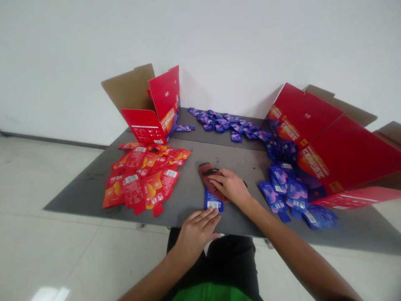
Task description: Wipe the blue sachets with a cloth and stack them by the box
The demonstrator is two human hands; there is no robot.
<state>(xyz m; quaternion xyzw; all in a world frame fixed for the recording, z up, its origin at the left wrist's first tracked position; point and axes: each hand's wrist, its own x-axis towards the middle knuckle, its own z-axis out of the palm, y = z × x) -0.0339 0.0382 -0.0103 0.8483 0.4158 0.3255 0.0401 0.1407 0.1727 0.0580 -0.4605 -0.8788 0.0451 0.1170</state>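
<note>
Shirt cloth in green [209, 291] is nearest you, with your dark trousers [233, 255] just beyond, below the edge of the grey table [225, 152]. Your left hand [199, 232] lies flat, fingers straight and close together with nothing gripped, the tips at the near end of a blue packet [213, 200]. That packet lies on the table in front of you, its far end covered by a reddish-brown cloth [206, 175]. Your right hand [232, 187] is on the cloth, fingers bent over it; I cannot tell whether they grip or only press. To your left spreads a pile of red packets [145, 175]; to your right, blue packets [286, 188] heap beside a large red carton [347, 154]. Beyond the red pile stands a red box [163, 100], flaps raised. Farther back, more blue packets lie scattered before the white wall [225, 50].
</note>
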